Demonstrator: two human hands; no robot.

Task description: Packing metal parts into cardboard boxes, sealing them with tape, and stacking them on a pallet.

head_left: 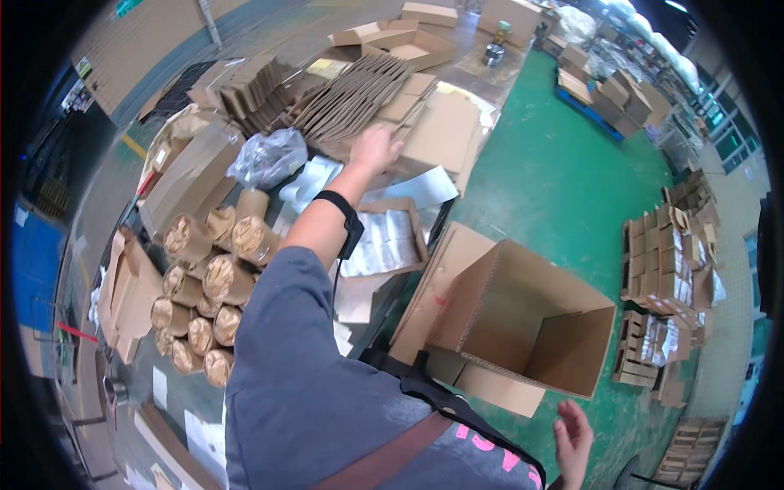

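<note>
My left hand (pixel 376 148) reaches far out over the table, fingers curled at the near edge of a pile of flat cardboard pieces (pixel 425 122). It seems to pinch the edge of one of them; the fingertips are partly hidden. Just beyond lies a fanned row of folded cardboard dividers (pixel 353 96). My right hand (pixel 574 441) hangs low at the right, fingers loosely bent and apart, holding nothing. Near it stands a large open carton (pixel 465 298), with no contents visible. Beside my left forearm is a shallow box (pixel 420 237) of silvery wrapped packs (pixel 380 241).
Several paper-stuffed cardboard tubes (pixel 229 278) stand left of my arm. A clear plastic bag (pixel 269 159) lies behind them. Shallow cardboard trays (pixel 408 45) sit at the table's far end. Stacked cartons (pixel 657 261) line the right side of the green floor (pixel 539 180).
</note>
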